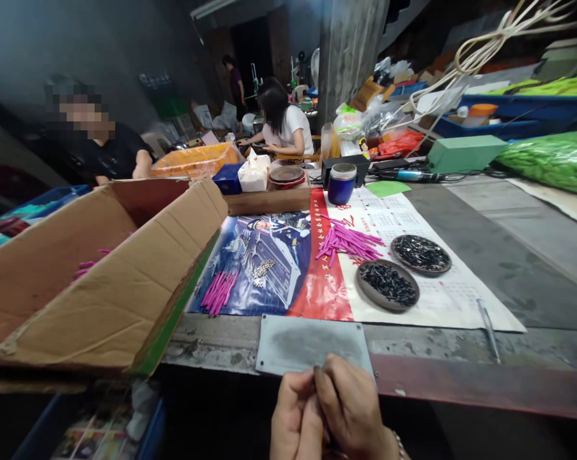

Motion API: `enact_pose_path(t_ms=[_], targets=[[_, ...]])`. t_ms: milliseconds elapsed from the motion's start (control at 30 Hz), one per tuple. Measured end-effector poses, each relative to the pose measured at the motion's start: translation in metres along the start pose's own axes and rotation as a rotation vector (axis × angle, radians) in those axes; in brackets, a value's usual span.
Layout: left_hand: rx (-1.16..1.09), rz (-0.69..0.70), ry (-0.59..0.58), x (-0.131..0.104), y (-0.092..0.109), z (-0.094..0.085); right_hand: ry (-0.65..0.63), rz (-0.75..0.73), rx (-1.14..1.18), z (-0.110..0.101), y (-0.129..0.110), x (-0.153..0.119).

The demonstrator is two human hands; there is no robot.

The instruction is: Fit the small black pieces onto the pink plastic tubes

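My left hand (296,415) and my right hand (350,406) meet at the bottom of the view, fingers pinched together. Whatever sits between the fingertips is too small and hidden to name. Just beyond them a grey metal plate (312,342) with a dark smudge lies at the table's edge. Farther off, two round dishes, a nearer dish (365,295) and a farther dish (445,269), hold small dark pieces. A loose pile of pink sticks (348,241) lies behind them. Another bunch of pink sticks (220,292) and a little heap of silvery beads (263,273) rest to the left.
A large cardboard box (125,281) with pink sticks inside stands at the left. A blue mug (342,185) is at the back of the poster (465,306). A pen-like metal tool (488,332) lies right. Two people (288,128) (120,153) sit across the table.
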State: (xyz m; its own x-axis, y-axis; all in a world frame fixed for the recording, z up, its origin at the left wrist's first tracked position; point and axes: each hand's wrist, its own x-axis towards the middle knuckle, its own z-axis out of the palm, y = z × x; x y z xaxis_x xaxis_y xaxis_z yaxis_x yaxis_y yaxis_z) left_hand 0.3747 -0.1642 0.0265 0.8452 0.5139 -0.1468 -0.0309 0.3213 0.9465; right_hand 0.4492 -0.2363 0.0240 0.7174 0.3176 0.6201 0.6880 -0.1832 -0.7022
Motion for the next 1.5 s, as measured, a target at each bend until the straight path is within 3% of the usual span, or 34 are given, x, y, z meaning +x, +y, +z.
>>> enact_pose_path(t_ms=[167, 267, 433, 667, 767, 900, 967, 1100, 1167, 1267, 1400, 1500], targets=[[-0.042, -0.044, -0.008, 0.001, 0.000, 0.001, -0.067, 0.115, 0.061, -0.001, -0.004, 0.004], [-0.052, -0.036, 0.010, 0.001, 0.002, 0.003, -0.029, 0.169, 0.128, -0.002, -0.006, 0.007], [-0.053, -0.001, 0.005, 0.001, 0.002, 0.006, 0.164, 0.042, 0.050, -0.001, -0.002, 0.002], [0.077, 0.031, 0.043, -0.001, 0.002, 0.006, 0.179, -0.014, 0.039, 0.007, 0.006, -0.015], [0.039, 0.005, 0.050, -0.003, 0.000, 0.006, 0.173, 0.082, 0.024, 0.003, 0.000, -0.006], [-0.036, -0.081, -0.012, -0.002, -0.001, 0.004, 0.035, 0.304, 0.272, -0.003, -0.008, 0.006], [-0.042, -0.076, -0.028, 0.001, 0.001, 0.001, 0.048, 0.268, 0.269, -0.003, -0.006, 0.004], [-0.022, -0.040, -0.027, 0.004, 0.003, -0.002, 0.154, 0.049, 0.089, 0.003, 0.005, -0.011], [-0.009, -0.041, -0.023, 0.003, 0.001, -0.004, 0.139, 0.011, 0.092, 0.005, 0.008, -0.017], [-0.013, -0.049, -0.023, 0.001, -0.001, -0.006, 0.127, 0.037, 0.073, 0.005, 0.006, -0.015], [-0.015, -0.093, -0.124, 0.000, -0.001, -0.009, 0.074, 0.184, 0.086, -0.002, -0.002, -0.004], [-0.028, -0.131, -0.167, 0.001, 0.001, -0.010, 0.079, 0.176, 0.117, -0.004, -0.001, -0.003]])
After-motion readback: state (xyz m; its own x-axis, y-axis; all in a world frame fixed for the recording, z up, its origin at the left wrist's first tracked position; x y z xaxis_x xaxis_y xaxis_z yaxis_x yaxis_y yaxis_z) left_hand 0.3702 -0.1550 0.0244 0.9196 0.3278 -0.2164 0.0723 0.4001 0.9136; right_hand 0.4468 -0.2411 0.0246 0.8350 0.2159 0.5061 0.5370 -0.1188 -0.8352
